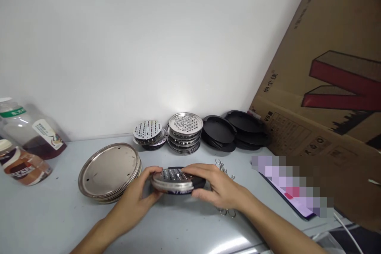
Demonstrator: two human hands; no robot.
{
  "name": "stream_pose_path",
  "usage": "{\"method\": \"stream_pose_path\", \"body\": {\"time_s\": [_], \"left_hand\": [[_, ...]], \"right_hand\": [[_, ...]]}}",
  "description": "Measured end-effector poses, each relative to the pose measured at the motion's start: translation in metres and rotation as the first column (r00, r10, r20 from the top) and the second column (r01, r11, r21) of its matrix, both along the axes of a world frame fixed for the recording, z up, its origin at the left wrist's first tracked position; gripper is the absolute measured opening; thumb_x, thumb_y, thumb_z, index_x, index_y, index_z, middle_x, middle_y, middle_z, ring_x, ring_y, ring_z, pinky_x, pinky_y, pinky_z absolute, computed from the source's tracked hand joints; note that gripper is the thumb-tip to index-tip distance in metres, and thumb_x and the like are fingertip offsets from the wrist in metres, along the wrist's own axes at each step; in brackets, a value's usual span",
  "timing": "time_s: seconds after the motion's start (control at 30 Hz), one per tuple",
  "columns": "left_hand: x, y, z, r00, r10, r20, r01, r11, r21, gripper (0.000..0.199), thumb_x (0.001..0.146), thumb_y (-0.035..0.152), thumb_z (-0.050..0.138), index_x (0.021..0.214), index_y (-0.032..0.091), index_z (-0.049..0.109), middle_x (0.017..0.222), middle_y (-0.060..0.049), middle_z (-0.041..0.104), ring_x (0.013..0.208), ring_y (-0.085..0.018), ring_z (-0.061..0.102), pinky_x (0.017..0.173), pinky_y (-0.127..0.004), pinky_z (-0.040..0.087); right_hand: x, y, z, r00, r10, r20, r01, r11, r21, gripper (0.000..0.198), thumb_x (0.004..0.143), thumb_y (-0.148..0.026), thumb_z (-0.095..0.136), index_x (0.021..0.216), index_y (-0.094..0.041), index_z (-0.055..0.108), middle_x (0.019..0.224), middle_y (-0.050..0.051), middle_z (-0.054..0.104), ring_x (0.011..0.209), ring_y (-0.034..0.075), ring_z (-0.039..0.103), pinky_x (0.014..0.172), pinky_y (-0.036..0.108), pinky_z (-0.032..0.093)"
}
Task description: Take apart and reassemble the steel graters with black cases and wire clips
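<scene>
Both hands hold a round stack between them, just above the table. On its top lies a metal grater disc (172, 175), and a black round piece (199, 181) sticks out on the right. My left hand (143, 190) pinches the left rim, thumb below and fingers on top. With its fingers over the top and thumb at the front edge, my right hand (217, 186) grips the right side. Small metal pieces with ring ends (228, 212) lie partly hidden under my right hand. To the left is a stack of large round metal plates (110, 170).
Along the wall stand small perforated discs (147, 131), a taller stack of grater discs (186, 123) and black round trays (218, 129). Two bottles, one jug-like (44, 139) and one brown-labelled (25, 166), sit far left. A phone-like screen (285, 186) and large cardboard box (321, 99) are right.
</scene>
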State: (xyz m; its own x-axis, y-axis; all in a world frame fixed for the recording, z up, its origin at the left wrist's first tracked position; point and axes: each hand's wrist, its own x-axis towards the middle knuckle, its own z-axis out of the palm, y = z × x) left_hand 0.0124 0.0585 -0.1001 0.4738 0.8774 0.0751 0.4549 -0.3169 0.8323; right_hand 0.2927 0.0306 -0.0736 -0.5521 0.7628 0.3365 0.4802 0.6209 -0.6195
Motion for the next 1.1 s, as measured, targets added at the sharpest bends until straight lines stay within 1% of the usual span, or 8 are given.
{"method": "stream_pose_path", "body": {"time_s": [0.17, 0.27, 0.43, 0.57, 0.7, 0.8, 0.9, 1.1], "left_hand": [[0.004, 0.003, -0.001, 0.972, 0.089, 0.217, -0.063, 0.99, -0.122, 0.034, 0.093, 0.041, 0.054, 0.121, 0.023, 0.051, 0.129, -0.008, 0.06, 0.124, -0.024, 0.054, 0.11, -0.041, 0.04], [0.006, 0.002, 0.0, 0.948, 0.153, 0.278, -0.118, 0.983, -0.139, 0.038, 0.092, 0.046, 0.055, 0.121, 0.021, 0.052, 0.125, -0.008, 0.062, 0.119, -0.023, 0.057, 0.104, -0.036, 0.044], [0.012, -0.003, 0.005, 0.933, 0.287, 0.216, -0.258, 0.954, -0.154, 0.048, 0.092, 0.054, 0.051, 0.125, 0.02, 0.053, 0.12, -0.007, 0.065, 0.106, -0.022, 0.062, 0.092, -0.031, 0.051], [0.014, 0.0, 0.002, 0.97, 0.211, 0.118, -0.187, 0.965, -0.186, 0.048, 0.093, 0.055, 0.046, 0.122, 0.019, 0.059, 0.117, -0.007, 0.068, 0.104, -0.023, 0.064, 0.09, -0.032, 0.051], [0.015, 0.006, -0.005, 0.982, 0.175, 0.073, -0.153, 0.959, -0.238, 0.046, 0.09, 0.053, 0.052, 0.118, 0.018, 0.064, 0.113, -0.007, 0.071, 0.104, -0.026, 0.065, 0.09, -0.034, 0.051], [0.016, 0.006, -0.005, 0.983, 0.152, 0.107, -0.113, 0.945, -0.307, 0.049, 0.087, 0.051, 0.058, 0.122, 0.018, 0.063, 0.116, -0.008, 0.071, 0.103, -0.026, 0.067, 0.089, -0.035, 0.053], [0.017, 0.005, -0.003, 0.984, 0.147, 0.099, -0.111, 0.946, -0.304, 0.049, 0.084, 0.05, 0.06, 0.121, 0.018, 0.064, 0.118, -0.009, 0.07, 0.106, -0.026, 0.067, 0.092, -0.035, 0.053], [0.012, 0.004, -0.007, 0.987, 0.16, -0.019, -0.161, 0.975, -0.155, 0.047, 0.086, 0.049, 0.057, 0.122, 0.02, 0.065, 0.12, -0.008, 0.07, 0.105, -0.027, 0.067, 0.094, -0.04, 0.053]], "right_hand": [[0.004, 0.001, -0.005, 0.968, -0.197, -0.156, 0.198, 0.98, -0.005, 0.039, 0.098, -0.036, 0.049, 0.133, -0.022, 0.055, 0.106, 0.007, 0.071, 0.088, 0.018, 0.065, 0.079, 0.028, 0.048], [0.001, 0.0, -0.004, 0.955, -0.219, -0.203, 0.22, 0.975, -0.017, 0.034, 0.097, -0.032, 0.049, 0.127, -0.019, 0.059, 0.087, 0.004, 0.069, 0.075, 0.015, 0.062, 0.069, 0.024, 0.046], [-0.001, 0.003, -0.006, 0.968, -0.204, -0.143, 0.15, 0.936, -0.319, 0.019, 0.087, -0.035, 0.063, 0.089, -0.017, 0.068, 0.07, 0.0, 0.064, 0.062, 0.012, 0.058, 0.055, 0.02, 0.043], [0.007, 0.013, -0.009, 0.982, -0.176, -0.071, 0.117, 0.856, -0.504, 0.036, 0.089, -0.048, 0.058, 0.079, -0.016, 0.067, 0.067, 0.001, 0.065, 0.052, 0.012, 0.057, 0.048, 0.021, 0.042], [0.033, 0.027, -0.004, 0.938, -0.338, 0.077, 0.346, 0.898, -0.273, 0.028, 0.091, -0.036, 0.053, 0.087, -0.016, 0.072, 0.074, 0.003, 0.07, 0.061, 0.014, 0.061, 0.057, 0.023, 0.044], [0.057, 0.036, -0.004, 0.879, -0.434, 0.195, 0.461, 0.879, -0.121, 0.019, 0.084, -0.021, 0.056, 0.088, -0.016, 0.074, 0.079, 0.005, 0.072, 0.07, 0.017, 0.063, 0.062, 0.023, 0.043], [0.073, 0.042, -0.009, 0.869, -0.433, 0.238, 0.469, 0.875, -0.12, 0.02, 0.078, -0.014, 0.057, 0.087, -0.016, 0.075, 0.082, 0.005, 0.073, 0.071, 0.017, 0.064, 0.064, 0.024, 0.043], [0.074, 0.041, -0.014, 0.874, -0.396, 0.282, 0.443, 0.888, -0.123, 0.021, 0.08, -0.017, 0.058, 0.091, -0.017, 0.075, 0.085, 0.006, 0.074, 0.075, 0.019, 0.066, 0.068, 0.026, 0.045]]}}
